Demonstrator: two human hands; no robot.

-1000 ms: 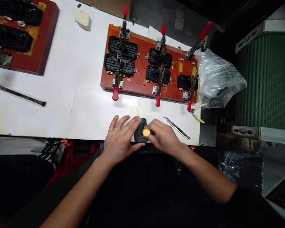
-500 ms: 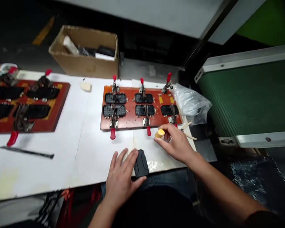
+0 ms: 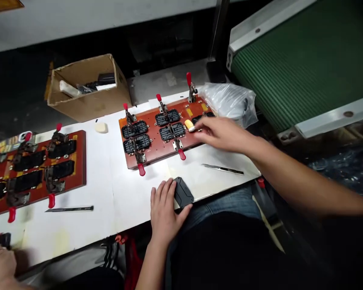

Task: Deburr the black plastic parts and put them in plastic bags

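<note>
My left hand point(image 3: 166, 209) steadies a black plastic cover point(image 3: 183, 192) at the table's front edge, with its fingers along the left side and the thumb at the lower corner. My right hand point(image 3: 220, 133) reaches over the right part of a red-brown clamp fixture point(image 3: 154, 151). At its fingertips is a small yellow sponge-like piece point(image 3: 188, 124) with a whitish end; the fingers look closed on it, partly blurred. Black ribbed panels point(image 3: 172, 131) lie in the fixture under toggle clamps with red handles point(image 3: 182, 154). The hand partly hides one panel at the right.
A craft knife point(image 3: 222, 168) lies near the front edge; a dark thin tool point(image 3: 69, 209) lies left. Further left are another clamp fixture point(image 3: 81, 169) and a co-worker's hand point(image 3: 0, 264). A carton point(image 3: 90, 106), cream block point(image 3: 101, 128), plastic bag point(image 3: 230, 100) and green conveyor point(image 3: 302, 60) surround the area.
My right hand has moved from in front of the fixture to above it with the yellow piece. My left hand stays on the black cover. The view has shifted; the craft knife now shows.
</note>
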